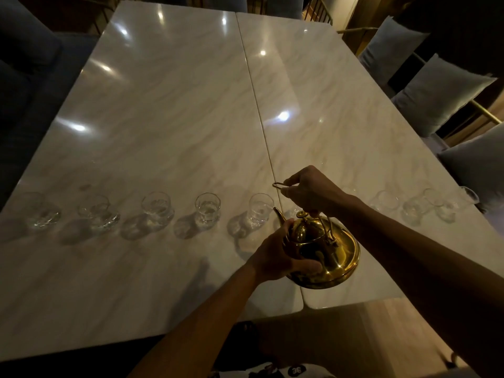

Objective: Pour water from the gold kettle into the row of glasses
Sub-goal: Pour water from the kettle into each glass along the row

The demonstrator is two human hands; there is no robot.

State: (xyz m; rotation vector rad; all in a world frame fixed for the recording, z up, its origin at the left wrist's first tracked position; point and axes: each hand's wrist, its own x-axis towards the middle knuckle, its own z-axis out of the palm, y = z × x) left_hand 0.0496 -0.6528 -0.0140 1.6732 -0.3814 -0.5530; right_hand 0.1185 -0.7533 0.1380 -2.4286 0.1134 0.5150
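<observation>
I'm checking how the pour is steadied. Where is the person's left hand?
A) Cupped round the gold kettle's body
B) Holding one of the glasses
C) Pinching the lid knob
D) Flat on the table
A: the left hand curls round the side of the gold kettle, under its spout, while the right hand grips the handle above.

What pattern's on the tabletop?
Pale marble veining, glossy, on the tabletop; shows best in the head view.
</observation>
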